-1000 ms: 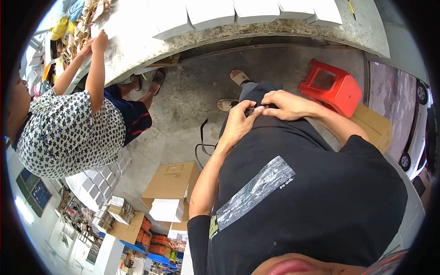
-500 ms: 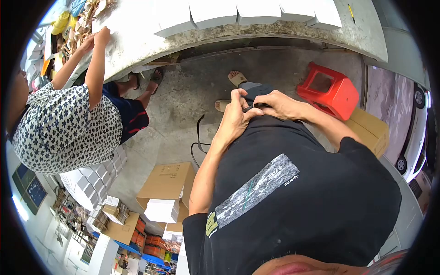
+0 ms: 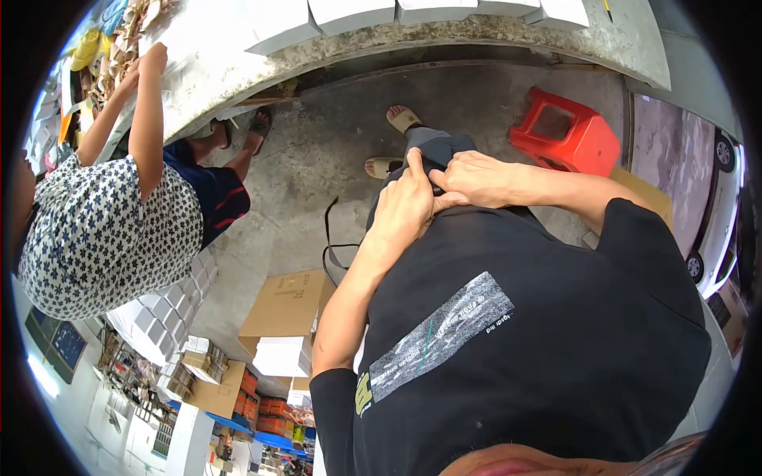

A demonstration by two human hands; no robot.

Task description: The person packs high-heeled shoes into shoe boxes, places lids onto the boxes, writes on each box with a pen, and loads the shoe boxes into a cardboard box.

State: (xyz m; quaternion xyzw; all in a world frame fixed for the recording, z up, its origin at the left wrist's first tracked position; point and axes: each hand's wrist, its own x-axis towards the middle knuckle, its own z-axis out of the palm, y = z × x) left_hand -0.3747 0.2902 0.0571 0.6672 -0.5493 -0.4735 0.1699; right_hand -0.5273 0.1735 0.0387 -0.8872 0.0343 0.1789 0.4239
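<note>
In the head view, we count five white block-shaped boxes (image 3: 436, 9) in a row on the pale, stained slab surface (image 3: 631, 55), one red plastic stool (image 3: 575, 135) on the grey concrete floor, and two beige open-toed sandals (image 3: 402, 119) on our feet. One other person (image 3: 107, 230), in a white shirt with dark flower shapes, stands at our left with both hands together at the surface (a heap of brown scraps (image 3: 119, 75) lies right beside them).

Both our arms are bent, the forearms angling inward until the hands meet in front of the waist, at the hem of the black T-shirt (image 3: 540, 349). Our left hand (image 3: 403, 202) is back-up with its index finger pointing forward; our right hand (image 3: 482, 180) comes in from the side, its thumb toward the left one.

The black cloth (image 3: 447, 148) is at the waist, bunched at the fingertips. The right grip is closed on it, fingers curled and thumb pressed in. The left grip touches it too, with fingers bent, but we cannot tell how tightly. A thin black strap (image 3: 328, 226) loops beside the left forearm.
</note>
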